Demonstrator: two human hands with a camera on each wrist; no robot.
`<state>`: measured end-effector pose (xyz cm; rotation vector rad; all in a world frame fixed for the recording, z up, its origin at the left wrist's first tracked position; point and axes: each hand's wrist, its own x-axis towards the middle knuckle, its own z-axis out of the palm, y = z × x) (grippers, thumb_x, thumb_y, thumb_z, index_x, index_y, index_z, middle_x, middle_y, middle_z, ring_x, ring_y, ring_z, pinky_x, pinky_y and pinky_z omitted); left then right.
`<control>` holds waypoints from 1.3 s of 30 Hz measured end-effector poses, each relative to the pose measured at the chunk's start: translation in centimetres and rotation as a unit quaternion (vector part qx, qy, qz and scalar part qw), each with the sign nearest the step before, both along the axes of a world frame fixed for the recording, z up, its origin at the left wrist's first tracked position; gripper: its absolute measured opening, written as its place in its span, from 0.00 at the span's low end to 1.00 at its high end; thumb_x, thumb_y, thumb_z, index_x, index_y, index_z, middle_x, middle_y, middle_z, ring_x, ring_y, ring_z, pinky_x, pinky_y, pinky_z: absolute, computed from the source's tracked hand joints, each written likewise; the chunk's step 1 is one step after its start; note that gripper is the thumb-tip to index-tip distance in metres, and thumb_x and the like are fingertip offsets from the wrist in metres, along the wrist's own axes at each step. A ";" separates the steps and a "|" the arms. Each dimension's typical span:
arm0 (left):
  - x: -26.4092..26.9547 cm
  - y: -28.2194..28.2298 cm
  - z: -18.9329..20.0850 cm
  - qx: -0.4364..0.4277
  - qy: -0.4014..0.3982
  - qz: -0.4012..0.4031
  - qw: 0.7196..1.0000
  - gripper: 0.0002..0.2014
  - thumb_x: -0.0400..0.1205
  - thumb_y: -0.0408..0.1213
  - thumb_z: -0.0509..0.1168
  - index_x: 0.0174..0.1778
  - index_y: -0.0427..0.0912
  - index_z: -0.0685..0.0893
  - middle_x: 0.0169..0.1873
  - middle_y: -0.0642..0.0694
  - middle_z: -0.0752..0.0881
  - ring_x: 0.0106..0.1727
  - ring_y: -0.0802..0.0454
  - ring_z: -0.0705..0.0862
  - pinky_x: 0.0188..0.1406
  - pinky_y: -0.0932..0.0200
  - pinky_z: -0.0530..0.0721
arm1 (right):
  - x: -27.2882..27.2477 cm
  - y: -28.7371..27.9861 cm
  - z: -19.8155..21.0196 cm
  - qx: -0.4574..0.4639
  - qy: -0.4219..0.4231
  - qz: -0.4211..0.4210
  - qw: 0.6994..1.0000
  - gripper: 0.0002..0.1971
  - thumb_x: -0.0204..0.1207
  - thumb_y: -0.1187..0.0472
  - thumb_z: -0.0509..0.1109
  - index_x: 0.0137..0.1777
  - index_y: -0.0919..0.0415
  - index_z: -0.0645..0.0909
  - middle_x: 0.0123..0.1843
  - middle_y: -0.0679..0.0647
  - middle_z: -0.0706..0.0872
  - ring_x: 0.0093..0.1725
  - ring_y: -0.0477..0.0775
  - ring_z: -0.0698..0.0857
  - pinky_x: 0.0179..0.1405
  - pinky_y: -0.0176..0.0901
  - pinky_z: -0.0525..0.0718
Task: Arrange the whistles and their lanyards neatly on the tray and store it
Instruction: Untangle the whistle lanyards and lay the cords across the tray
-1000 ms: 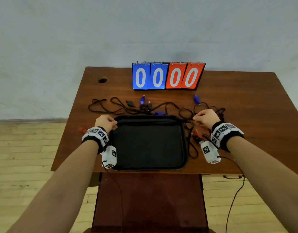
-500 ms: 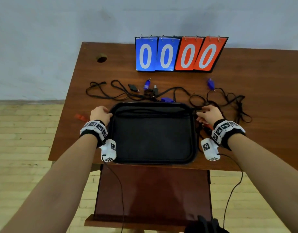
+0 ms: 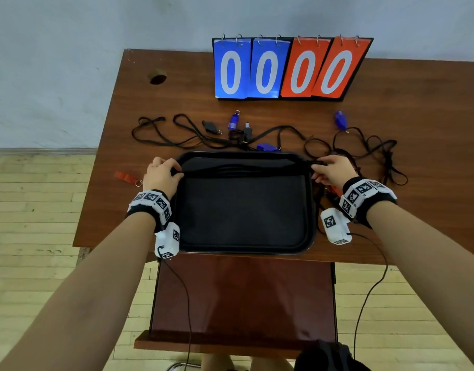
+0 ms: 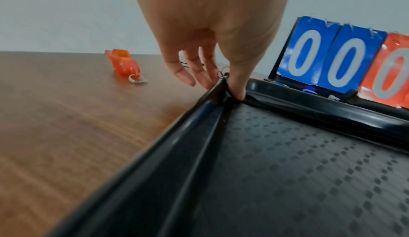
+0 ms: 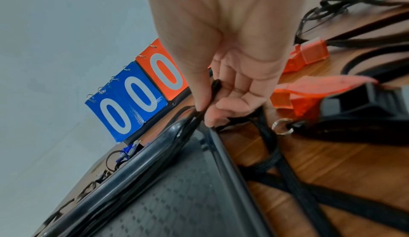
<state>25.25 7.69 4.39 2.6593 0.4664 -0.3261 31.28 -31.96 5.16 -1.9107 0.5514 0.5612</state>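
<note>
A black tray lies at the table's near edge. A bundle of black lanyards stretches straight across its far side. My left hand pinches one end at the far left corner. My right hand pinches the other end at the far right corner. An orange whistle lies left of the tray. Blue whistles and a black whistle lie beyond it among loose lanyards. Orange whistles and a black whistle lie under my right wrist.
A flip scoreboard showing zeros stands at the table's back edge against the wall. A cable hole is at the back left. Tangled lanyards cover the wood right of the tray. Wrist camera cables hang down in front of the table.
The head view has shifted and come closer to the table. Both hands stay at the tray's far corners, and the lanyard bundle now lies straight and taut across the tray's far side.
</note>
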 end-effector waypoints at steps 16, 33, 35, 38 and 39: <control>0.3 1.7 0.2 -0.065 -0.046 0.080 0.994 0.03 0.80 0.41 0.66 0.40 0.51 0.81 0.44 0.42 0.86 0.53 0.42 0.81 0.55 0.46 0.81 | 0.5 1.0 -0.6 -0.027 -0.037 -0.019 0.999 0.08 0.79 0.63 0.68 0.38 0.58 0.78 0.29 0.56 0.82 0.13 0.38 0.75 0.15 0.26 0.72; 1.6 2.6 3.1 -0.070 -0.075 0.047 0.994 0.17 0.79 0.43 0.66 0.63 0.45 0.78 0.61 0.44 0.80 0.62 0.45 0.78 0.56 0.51 0.77 | -2.0 2.7 4.0 -0.213 -0.084 -0.010 0.973 0.27 0.76 0.44 0.69 0.68 0.62 0.75 0.64 0.62 0.82 0.64 0.62 0.81 0.58 0.50 0.80; 1.9 2.9 4.2 -0.074 -0.080 0.036 0.993 0.17 0.79 0.43 0.66 0.63 0.46 0.78 0.61 0.44 0.80 0.61 0.45 0.79 0.57 0.51 0.77 | -2.2 3.8 5.3 -0.205 -0.105 0.009 0.973 0.26 0.76 0.45 0.69 0.67 0.62 0.76 0.64 0.62 0.82 0.64 0.63 0.81 0.61 0.53 0.81; 2.2 3.6 6.0 -0.090 -0.097 0.016 0.991 0.15 0.79 0.40 0.67 0.61 0.46 0.79 0.58 0.44 0.82 0.61 0.46 0.79 0.58 0.52 0.76 | -2.2 5.9 7.4 -0.189 -0.118 0.021 0.975 0.23 0.75 0.46 0.70 0.65 0.59 0.78 0.63 0.59 0.83 0.61 0.62 0.83 0.61 0.54 0.82; 2.2 3.9 6.7 -0.092 -0.103 0.007 0.990 0.15 0.79 0.39 0.67 0.61 0.45 0.79 0.57 0.44 0.82 0.62 0.46 0.78 0.58 0.53 0.75 | -2.1 6.8 8.0 -0.181 -0.120 0.025 0.976 0.23 0.75 0.47 0.71 0.65 0.59 0.78 0.62 0.58 0.84 0.59 0.61 0.84 0.61 0.54 0.83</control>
